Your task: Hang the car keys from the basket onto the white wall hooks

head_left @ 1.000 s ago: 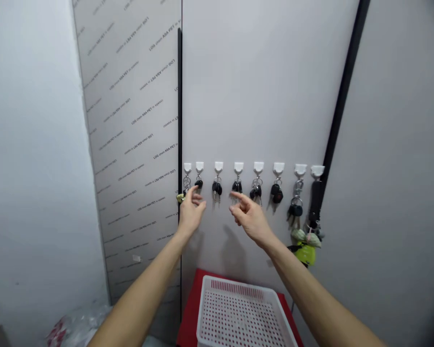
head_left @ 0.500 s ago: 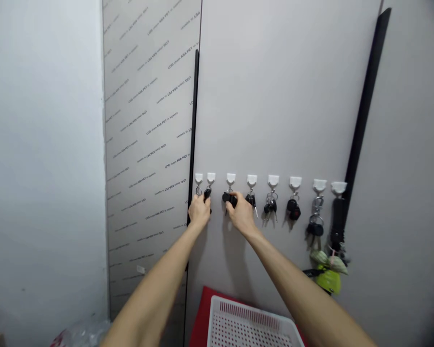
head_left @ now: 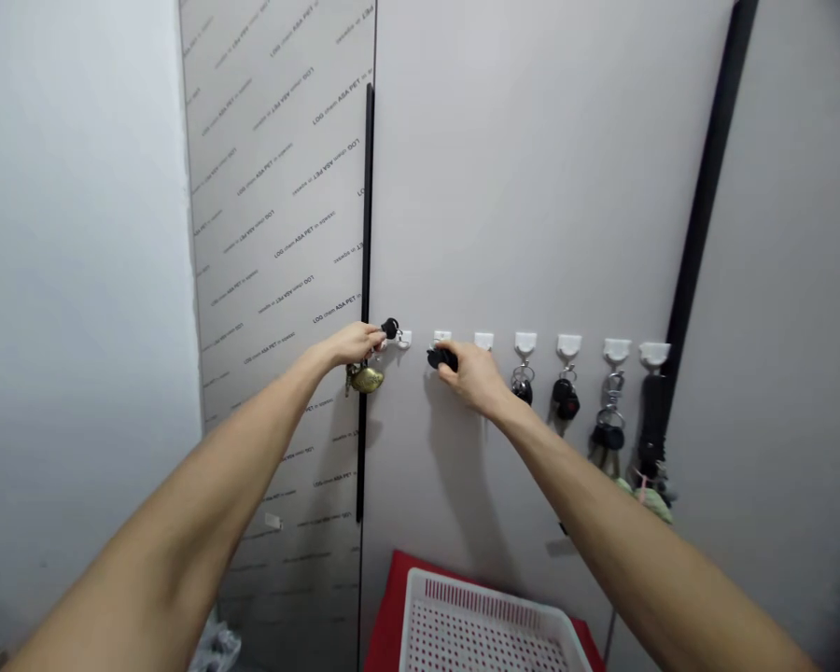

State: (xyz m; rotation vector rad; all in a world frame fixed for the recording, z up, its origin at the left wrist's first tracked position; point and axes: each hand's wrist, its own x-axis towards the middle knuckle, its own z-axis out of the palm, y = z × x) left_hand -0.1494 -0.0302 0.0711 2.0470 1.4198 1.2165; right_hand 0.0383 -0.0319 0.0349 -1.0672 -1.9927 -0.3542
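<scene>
Left hand [head_left: 356, 343]: fingertips closed on a black-headed key [head_left: 390, 328], its head up and to the right of them, a ring running right to the first visible hook [head_left: 405, 339]; brass-coloured pendant [head_left: 367, 379] hanging below the fingers. Right hand [head_left: 477, 373]: thumb and fingers pinching a black key bunch [head_left: 441, 357], which lies at the left of that hand, long axis near level, just below the second visible hook [head_left: 443, 335]. Nearer hand: left to the key, right to the bunch; pale panel [head_left: 532, 187] showing between the two. Further key sets [head_left: 608, 435]: hanging to the right, the right arm in front of some. Lettering: patterned panel [head_left: 280, 187], slanting rows, "LOG chem ASA PET in" legible; alternate rows reversed, not fully readable. Keys: no brand legible
</scene>
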